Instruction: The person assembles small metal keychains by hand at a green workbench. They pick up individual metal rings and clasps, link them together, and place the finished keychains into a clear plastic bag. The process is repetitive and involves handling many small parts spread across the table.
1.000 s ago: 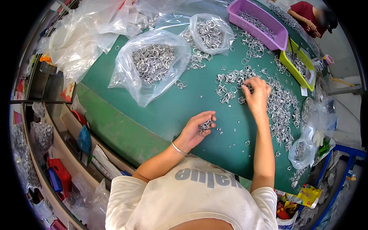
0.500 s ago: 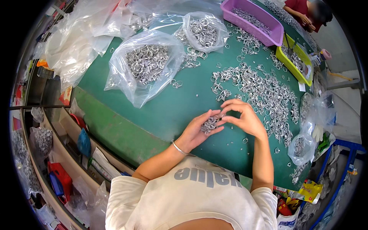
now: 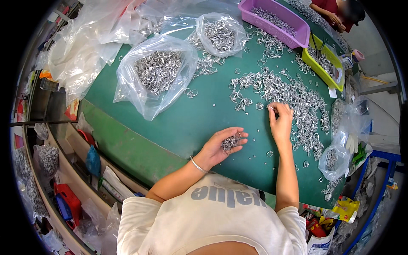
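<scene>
Palm up, my left hand cups a small heap of silver metal rings above the green table. My right hand is at the left edge of a wide spread of similar loose rings. Its fingers are bent together in a pinch. A small bright bit shows at the fingertips, too small to make out. One loose ring lies just left of those fingertips. Below, between my hands and nearer to me, another ring lies among tiny scattered bits.
Clear plastic bags of rings stand on the green table. A purple basket and a yellow-green basket hold more at the far right. Another person works beyond. Shelves with bags line the left.
My right hand has left my left hand and moved right and away from me to the spread of rings. My left hand stays in place with its rings, fingers slightly more curled.
</scene>
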A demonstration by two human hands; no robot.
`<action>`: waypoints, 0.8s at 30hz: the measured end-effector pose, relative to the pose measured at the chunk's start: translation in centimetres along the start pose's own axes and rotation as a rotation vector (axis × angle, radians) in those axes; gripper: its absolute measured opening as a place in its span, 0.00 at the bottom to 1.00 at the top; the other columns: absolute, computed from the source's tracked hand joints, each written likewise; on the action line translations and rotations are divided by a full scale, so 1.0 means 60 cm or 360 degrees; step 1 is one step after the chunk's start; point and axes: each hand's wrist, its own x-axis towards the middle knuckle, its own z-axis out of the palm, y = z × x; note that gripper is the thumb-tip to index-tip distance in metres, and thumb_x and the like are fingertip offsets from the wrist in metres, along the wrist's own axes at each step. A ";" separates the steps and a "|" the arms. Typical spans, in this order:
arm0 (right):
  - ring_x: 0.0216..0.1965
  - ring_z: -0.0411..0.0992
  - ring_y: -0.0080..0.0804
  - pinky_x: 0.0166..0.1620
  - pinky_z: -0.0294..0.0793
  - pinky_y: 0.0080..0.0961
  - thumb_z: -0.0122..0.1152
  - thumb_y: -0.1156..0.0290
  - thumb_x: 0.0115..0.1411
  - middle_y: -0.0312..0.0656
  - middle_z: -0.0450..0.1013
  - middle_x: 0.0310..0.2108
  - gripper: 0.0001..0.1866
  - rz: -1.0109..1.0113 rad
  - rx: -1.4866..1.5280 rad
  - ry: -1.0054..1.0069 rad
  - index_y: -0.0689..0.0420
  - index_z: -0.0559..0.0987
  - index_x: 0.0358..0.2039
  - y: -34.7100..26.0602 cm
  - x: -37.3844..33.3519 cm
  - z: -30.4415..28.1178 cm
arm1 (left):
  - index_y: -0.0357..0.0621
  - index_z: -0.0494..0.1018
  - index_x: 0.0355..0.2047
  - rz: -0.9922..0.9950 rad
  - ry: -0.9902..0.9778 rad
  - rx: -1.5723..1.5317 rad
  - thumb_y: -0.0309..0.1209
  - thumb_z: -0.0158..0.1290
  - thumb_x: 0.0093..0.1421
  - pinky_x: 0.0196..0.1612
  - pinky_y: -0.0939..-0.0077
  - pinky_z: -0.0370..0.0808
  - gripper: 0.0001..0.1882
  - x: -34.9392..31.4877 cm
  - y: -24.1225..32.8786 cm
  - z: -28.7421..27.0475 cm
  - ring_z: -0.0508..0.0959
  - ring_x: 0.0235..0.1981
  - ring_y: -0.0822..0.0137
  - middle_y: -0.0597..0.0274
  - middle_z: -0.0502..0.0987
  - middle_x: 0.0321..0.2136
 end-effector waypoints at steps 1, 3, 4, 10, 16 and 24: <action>0.27 0.68 0.27 0.34 0.65 0.23 0.60 0.78 0.52 0.38 0.73 0.25 0.03 0.0295 0.0541 -0.0018 0.61 0.78 0.29 -0.016 -0.003 -0.007 | 0.37 0.70 0.47 0.0008 -0.0011 -0.0040 0.29 0.48 0.62 0.37 0.78 0.80 0.14 -0.002 0.001 0.006 0.75 0.48 0.62 0.50 0.73 0.47; 0.26 0.67 0.23 0.31 0.64 0.20 0.60 0.78 0.52 0.37 0.73 0.25 0.04 0.0342 0.1012 -0.0411 0.61 0.79 0.30 -0.048 -0.014 -0.025 | 0.37 0.70 0.47 0.0020 -0.0034 -0.0119 0.30 0.48 0.63 0.41 0.75 0.80 0.14 -0.004 0.002 0.022 0.74 0.50 0.60 0.50 0.72 0.48; 0.26 0.66 0.21 0.29 0.64 0.18 0.60 0.78 0.52 0.37 0.73 0.25 0.04 0.0357 0.1253 -0.0615 0.61 0.79 0.30 -0.062 -0.015 -0.033 | 0.38 0.70 0.47 0.0050 -0.0022 -0.0124 0.30 0.48 0.63 0.39 0.77 0.79 0.14 -0.003 0.000 0.028 0.75 0.48 0.62 0.51 0.73 0.47; 0.33 0.69 0.29 0.38 0.68 0.24 0.62 0.76 0.51 0.39 0.75 0.36 0.10 -0.0011 0.0924 -0.0589 0.60 0.78 0.35 -0.091 0.038 0.002 | 0.41 0.72 0.43 0.0065 -0.0147 0.0017 0.29 0.51 0.62 0.23 0.85 0.68 0.10 0.005 -0.014 -0.010 0.73 0.33 0.72 0.59 0.73 0.36; 0.51 0.64 0.42 0.53 0.64 0.35 0.64 0.72 0.49 0.43 0.68 0.50 0.23 -0.0778 0.0656 -0.0456 0.58 0.72 0.47 -0.186 0.086 0.174 | 0.42 0.72 0.37 0.0150 0.0018 0.0126 0.33 0.51 0.62 0.19 0.86 0.65 0.08 -0.047 -0.008 0.000 0.71 0.28 0.73 0.61 0.72 0.32; 0.50 0.62 0.42 0.53 0.63 0.35 0.67 0.68 0.46 0.43 0.68 0.45 0.18 -0.0767 0.0522 -0.0877 0.59 0.75 0.39 -0.209 0.064 0.197 | 0.42 0.72 0.28 0.0488 0.0191 -0.0104 0.37 0.50 0.63 0.17 0.86 0.65 0.11 -0.082 0.016 -0.031 0.70 0.25 0.73 0.61 0.71 0.30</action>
